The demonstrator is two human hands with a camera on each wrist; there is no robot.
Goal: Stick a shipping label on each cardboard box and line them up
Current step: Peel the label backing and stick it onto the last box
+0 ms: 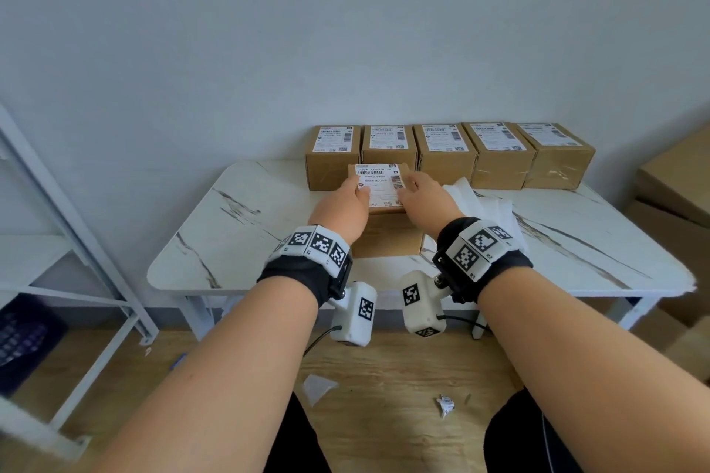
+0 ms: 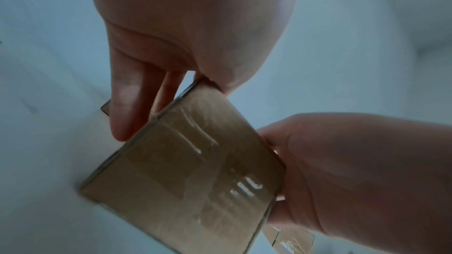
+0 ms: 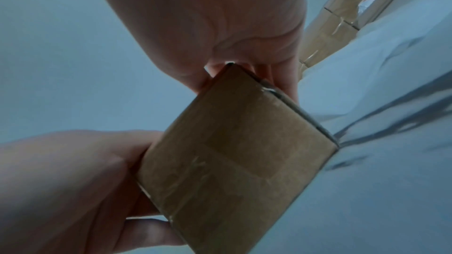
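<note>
A plain pale wall stands behind a white marble-patterned table (image 1: 238, 242) with grey-brown veins, set on a wooden floor (image 1: 384, 396). Along the back edge of the table, against the wall, five cardboard boxes (image 1: 445, 155) sit side by side in a row, each with a white shipping label on its top face.

In front of that row, near the middle of the table, a person holds a sixth cardboard box (image 1: 384, 234) between both hands. A white shipping label (image 1: 378, 184) with barcodes lies on its top. The left hand (image 1: 342, 203) grips the box's left side: in the left wrist view, its fingers (image 2: 127, 107) reach down the side of the box while the thumb sits on top. The right hand (image 1: 426, 196) grips the right side, its fingers curled round the box's edge and its thumb on the top near the label. Clear packing tape shines on the brown side of the box in the wrist views. Whether the box rests on the table or is lifted just clear of it cannot be told.

Sheets of white paper (image 1: 484, 203) lie on the table just to the right of the held box. A white metal rack (image 1: 77, 242) stands on the left, larger cardboard cartons (image 1: 676, 180) on the right, and small scraps of paper (image 1: 445, 404) lie on the floor.
</note>
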